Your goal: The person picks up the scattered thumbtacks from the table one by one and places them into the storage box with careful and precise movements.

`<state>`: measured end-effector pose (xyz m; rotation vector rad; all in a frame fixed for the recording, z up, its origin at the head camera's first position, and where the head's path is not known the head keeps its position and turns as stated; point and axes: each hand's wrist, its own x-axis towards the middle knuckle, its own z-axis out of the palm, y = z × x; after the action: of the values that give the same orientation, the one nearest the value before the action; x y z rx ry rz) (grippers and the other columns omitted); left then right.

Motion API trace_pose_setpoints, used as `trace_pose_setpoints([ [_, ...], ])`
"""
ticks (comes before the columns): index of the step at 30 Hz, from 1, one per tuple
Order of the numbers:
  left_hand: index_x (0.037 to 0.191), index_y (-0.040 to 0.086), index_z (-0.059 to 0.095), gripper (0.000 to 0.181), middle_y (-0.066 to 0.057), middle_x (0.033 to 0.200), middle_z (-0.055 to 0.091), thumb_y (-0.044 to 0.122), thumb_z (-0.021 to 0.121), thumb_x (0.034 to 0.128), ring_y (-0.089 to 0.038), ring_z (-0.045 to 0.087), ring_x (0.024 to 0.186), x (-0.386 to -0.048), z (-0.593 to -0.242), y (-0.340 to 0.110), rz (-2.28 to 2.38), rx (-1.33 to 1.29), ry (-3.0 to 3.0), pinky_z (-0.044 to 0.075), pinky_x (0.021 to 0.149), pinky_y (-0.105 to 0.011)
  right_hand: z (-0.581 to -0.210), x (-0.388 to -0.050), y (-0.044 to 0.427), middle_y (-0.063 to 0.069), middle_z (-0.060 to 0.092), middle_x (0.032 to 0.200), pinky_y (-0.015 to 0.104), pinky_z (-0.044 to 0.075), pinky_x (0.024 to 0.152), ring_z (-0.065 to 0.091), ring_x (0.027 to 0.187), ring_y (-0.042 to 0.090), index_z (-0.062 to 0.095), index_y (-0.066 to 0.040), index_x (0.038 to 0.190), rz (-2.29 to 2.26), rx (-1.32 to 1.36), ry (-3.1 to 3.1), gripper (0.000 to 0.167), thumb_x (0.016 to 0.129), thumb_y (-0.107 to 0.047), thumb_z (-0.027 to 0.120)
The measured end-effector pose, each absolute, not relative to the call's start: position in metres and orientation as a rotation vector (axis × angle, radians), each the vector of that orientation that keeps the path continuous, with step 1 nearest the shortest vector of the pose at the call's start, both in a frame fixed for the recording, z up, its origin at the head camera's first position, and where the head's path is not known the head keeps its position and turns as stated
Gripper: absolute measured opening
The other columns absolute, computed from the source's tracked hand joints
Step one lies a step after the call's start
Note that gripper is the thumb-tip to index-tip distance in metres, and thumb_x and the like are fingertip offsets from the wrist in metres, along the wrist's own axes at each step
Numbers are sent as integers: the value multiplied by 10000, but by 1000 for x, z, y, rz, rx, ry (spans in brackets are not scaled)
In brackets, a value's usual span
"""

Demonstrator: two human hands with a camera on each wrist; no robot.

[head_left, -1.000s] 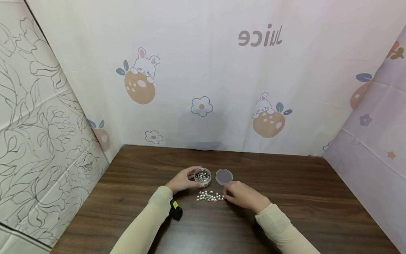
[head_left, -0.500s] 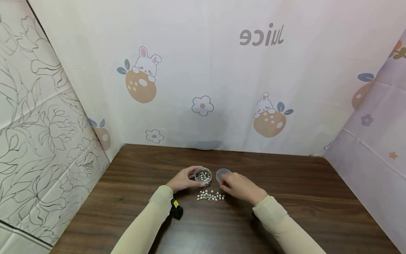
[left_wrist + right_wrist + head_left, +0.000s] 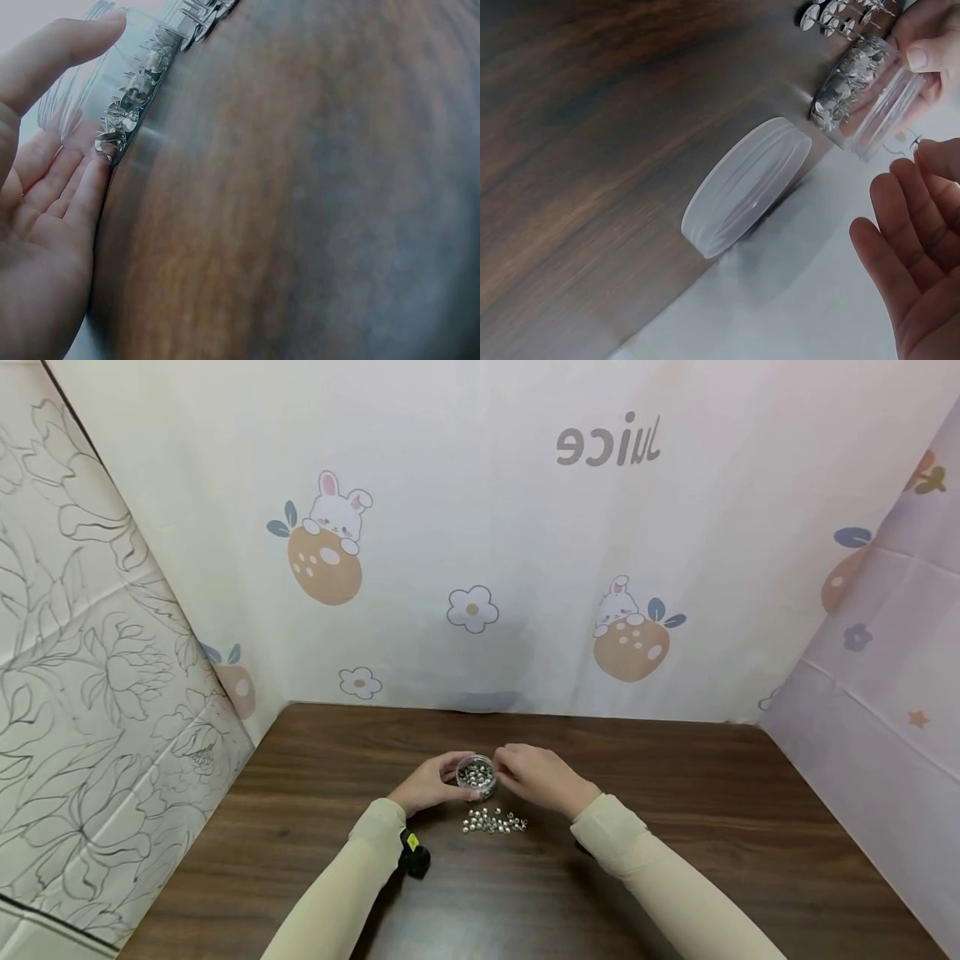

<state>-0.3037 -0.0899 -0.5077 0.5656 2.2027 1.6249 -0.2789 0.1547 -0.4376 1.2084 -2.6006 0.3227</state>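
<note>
Hiding the lid (image 3: 748,186) from the head view, the right hand (image 3: 543,777) pinched a barely visible pin (image 3: 916,142); the left hand (image 3: 426,787) curled its fingers round the jar (image 3: 887,112).

Right hand (image 3: 919,247) pinches a small silver thumbtack (image 3: 915,144) just off the open mouth of a clear, round plastic jar (image 3: 883,111).
The jar, part-filled with silver metal tacks (image 3: 847,82), stands on a dark brown wood-grain table (image 3: 607,135), gripped by the left hand (image 3: 939,56). Near the jar lies a round, frosted plastic lid (image 3: 746,187); on the jar's other side, loose round-headed silver tacks (image 3: 829,15).
</note>
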Motion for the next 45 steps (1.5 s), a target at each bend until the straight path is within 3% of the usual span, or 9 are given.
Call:
trace_pose_setpoints([
  [6, 1480, 224, 496, 779, -13, 1489, 478, 366, 864, 808, -254, 437, 1382, -305, -510, -92, 1619, 569, 2201, 392, 1115, -459, -440, -287, 146, -45, 591, 815, 219, 477, 552, 531, 656, 64, 636, -143, 906, 303, 1184, -2596, 81, 961, -94, 671],
  [15, 1498, 165, 472, 765, -43, 1493, 474, 277, 847, 841, -255, 446, 1375, -305, -509, -92, 1633, 573, 2183, 392, 1116, -445, -445, -296, 140, -43, 606, 810, 217, 471, 536, 533, 639, 62, 644, -146, 909, 291, 1149, -2623, 83, 951, -77, 664],
  [20, 1502, 111, 457, 724, -96, 1505, 456, 163, 813, 873, -313, 416, 1393, -303, -507, -92, 1668, 563, 2165, 361, 1130, -496, -445, -299, 135, -37, 617, 819, 217, 463, 522, 530, 629, 57, 655, -148, 927, 282, 1147, -2671, 72, 962, -86, 646],
  [38, 1476, 207, 497, 730, 5, 1487, 479, 277, 848, 840, -242, 412, 1398, -303, -506, -94, 1641, 574, 2193, 365, 1136, -450, -434, -286, 142, -34, 659, 892, 248, 515, 584, 574, 674, 56, 673, -128, 1009, 310, 1114, -2741, 60, 997, -159, 623],
  [45, 1475, 201, 502, 738, 4, 1459, 508, 269, 856, 831, -245, 428, 1388, -303, -507, -92, 1640, 574, 2196, 373, 1130, -440, -438, -273, 155, -98, 592, 817, 240, 486, 572, 515, 642, 29, 636, -172, 941, 327, 1075, -2818, 59, 996, -167, 618],
])
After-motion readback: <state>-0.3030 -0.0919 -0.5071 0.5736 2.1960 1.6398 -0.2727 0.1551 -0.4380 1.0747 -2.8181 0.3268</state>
